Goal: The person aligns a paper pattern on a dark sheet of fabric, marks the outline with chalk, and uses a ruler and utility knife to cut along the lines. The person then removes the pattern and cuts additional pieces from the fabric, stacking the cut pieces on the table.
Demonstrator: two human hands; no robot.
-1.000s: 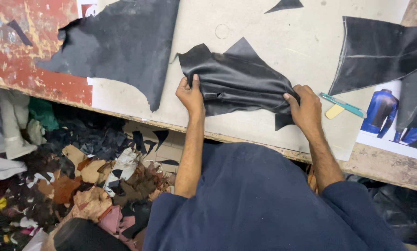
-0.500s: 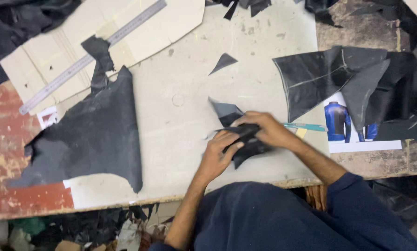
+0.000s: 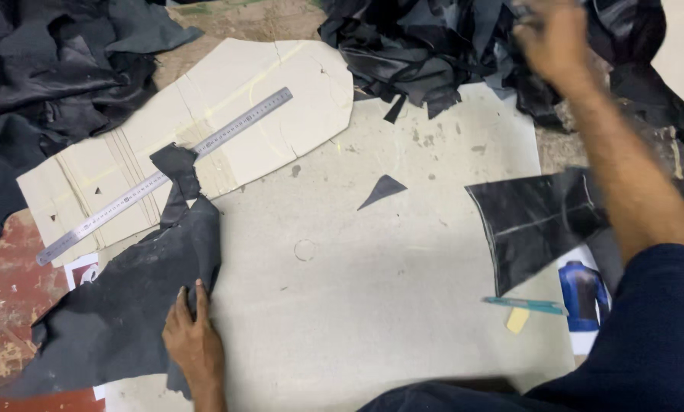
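The left hand (image 3: 193, 336) lies flat, fingers spread, on the near edge of a large black leather piece (image 3: 128, 313) at the left of the pale worktable (image 3: 342, 305), pinning it rather than gripping it; this hide looks whole along most of its outline, so I judge that no pattern has been cut from it yet. The right hand (image 3: 553, 34) is stretched far across to the heap of black leather offcuts (image 3: 426, 53) at the back of the table; it is blurred, and I cannot tell whether it is closed on a scrap or merely open above the heap. Tools for marking appear laid out but unused: a steel ruler (image 3: 166, 175) rests slantwise across a cream cardboard pattern (image 3: 281, 99), its middle covered by a narrow tongue of the hide, and a teal pen (image 3: 525, 305) and a small yellow chalk piece (image 3: 517, 320) lie well apart at the right, near a cut black panel (image 3: 533, 221) with pale lines on it. A small triangular scrap (image 3: 384, 189) sits alone mid-table. By this showing, sorting and laying out are under way, one panel seems done, and marking and cutting the big hide are left
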